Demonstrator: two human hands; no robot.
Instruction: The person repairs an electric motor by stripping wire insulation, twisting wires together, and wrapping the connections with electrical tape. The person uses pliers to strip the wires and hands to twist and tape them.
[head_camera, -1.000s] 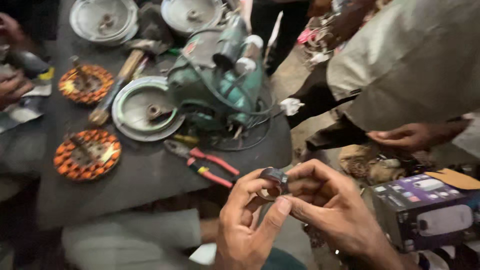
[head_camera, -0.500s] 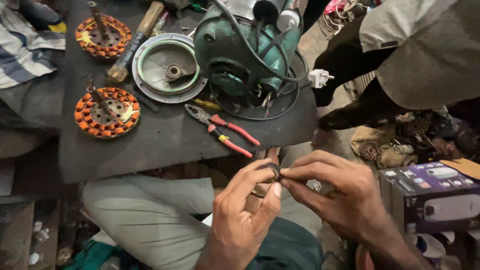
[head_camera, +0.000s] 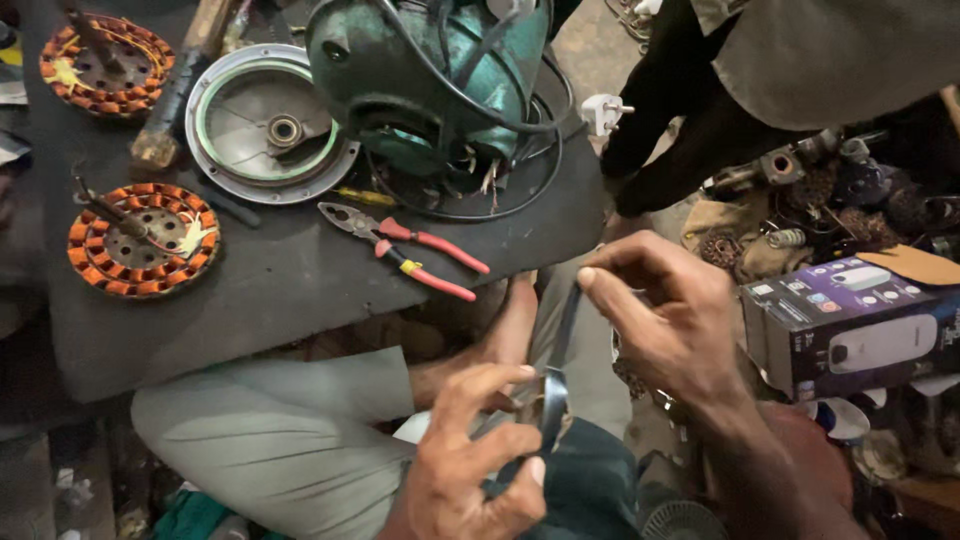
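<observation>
Black tape strip (head_camera: 563, 335) now drawn out longer from small dark tape roll (head_camera: 552, 400) than half second earlier; hands spread further apart. Roll pinched in left hand (head_camera: 480, 450), fingers closed round it. Strip end gripped between thumb and fingers of right hand (head_camera: 665, 315), above lap. Red-handled pliers (head_camera: 405, 245) noted on dark work board (head_camera: 280, 290), beside green motor housing (head_camera: 430, 80).

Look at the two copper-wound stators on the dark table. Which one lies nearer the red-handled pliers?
The lower stator, near the table's front-left; the other stator sits farther back, beyond the round metal cover from the pliers.
</observation>
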